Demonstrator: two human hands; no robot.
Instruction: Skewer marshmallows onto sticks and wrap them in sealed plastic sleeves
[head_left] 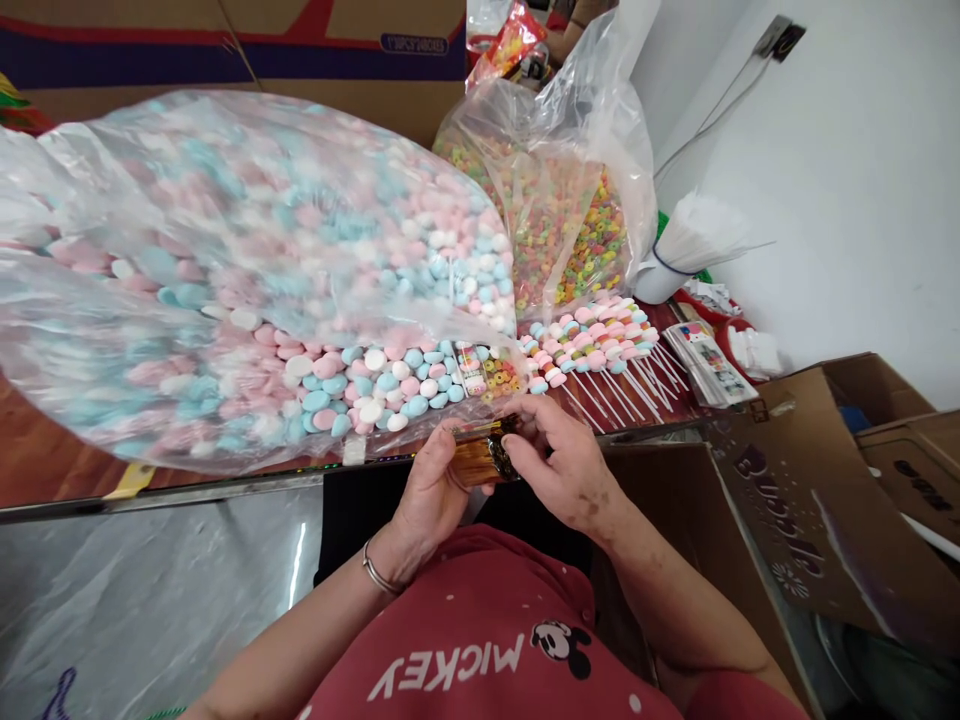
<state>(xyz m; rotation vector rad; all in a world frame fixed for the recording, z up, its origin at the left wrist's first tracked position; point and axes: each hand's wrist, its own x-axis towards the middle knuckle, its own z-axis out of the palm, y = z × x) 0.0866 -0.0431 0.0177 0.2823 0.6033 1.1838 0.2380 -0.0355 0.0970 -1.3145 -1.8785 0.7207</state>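
Observation:
Just in front of the table edge, my left hand (429, 492) is closed around one end of a bundle of shiny gold strips (474, 460), which look like twist ties. The fingers and thumb of my right hand (562, 462) pinch the darker right end of the same bundle. Beyond my hands lies a large clear bag of pink, blue and white marshmallows (367, 385). To its right are rows of marshmallow skewers (600, 335) on white sticks. A small clear packet with ring-shaped candies (501, 378) sits near the bag's opening.
A clear bag of colourful candy rings (596, 235) stands at the back. At right are a white cup (660, 275) of thin white sticks, a stack of printed cards (709, 365) and cardboard boxes (817, 520). A large carton (337, 65) stands behind the marshmallows.

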